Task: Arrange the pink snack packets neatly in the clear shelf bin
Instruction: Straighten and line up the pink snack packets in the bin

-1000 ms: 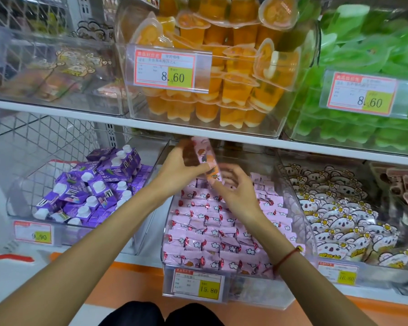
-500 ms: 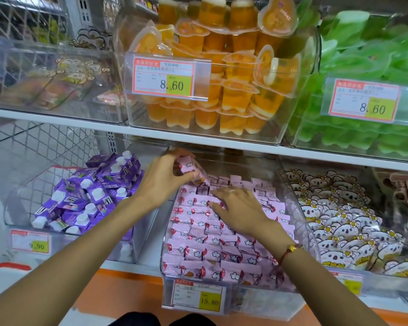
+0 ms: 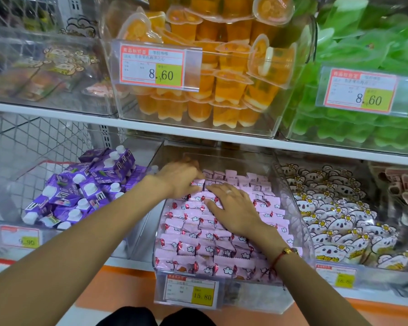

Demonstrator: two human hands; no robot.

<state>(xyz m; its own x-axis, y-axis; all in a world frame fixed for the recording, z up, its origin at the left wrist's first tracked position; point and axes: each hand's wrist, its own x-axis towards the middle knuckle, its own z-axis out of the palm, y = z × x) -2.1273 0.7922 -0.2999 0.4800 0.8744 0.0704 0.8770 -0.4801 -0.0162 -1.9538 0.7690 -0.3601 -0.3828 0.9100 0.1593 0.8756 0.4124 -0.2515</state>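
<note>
Cartons (image 3: 85, 187), purple with white caps, heaped loosely in the clear bin at far left on the lower shelf; yellow price tag (image 3: 20, 238) on that bin's front. Above it, an upper-shelf bin with cartoon-printed packs, blurred.

Left hand (image 3: 179, 177) reaches over the left wall of the clear shelf bin (image 3: 299, 222), near its back-left corner. Fingers curl down onto a pink packet (image 3: 197, 184) at the rear of the stack; contact is plain, but whether the packet is pinched or only pressed I cannot tell, since the fingertips are hidden behind the hand.

Pink snack packets (image 3: 198, 245) fill the bin in overlapping rows from front to back, printed with white clouds and red marks. Rear rows stand more upright, showing pale backs. Price label (image 3: 190, 291) reading 15.80 clipped to the bin front.

Right hand (image 3: 233, 208) lies palm down on the packets at mid-bin, fingers straight and spread, pressing flat, gripping nothing. Ring on one finger; red cord bracelet (image 3: 284, 254) with a gold bead at the wrist. The two hands are near each other, fingertips just apart.

Directly above, orange jelly cups (image 3: 222, 90) in an upper bin, tag 8.60. To the right, koala-printed packs (image 3: 335, 217) in the neighbouring lower bin; green jelly cups (image 3: 353, 128) above them, tag 8.60.
</note>
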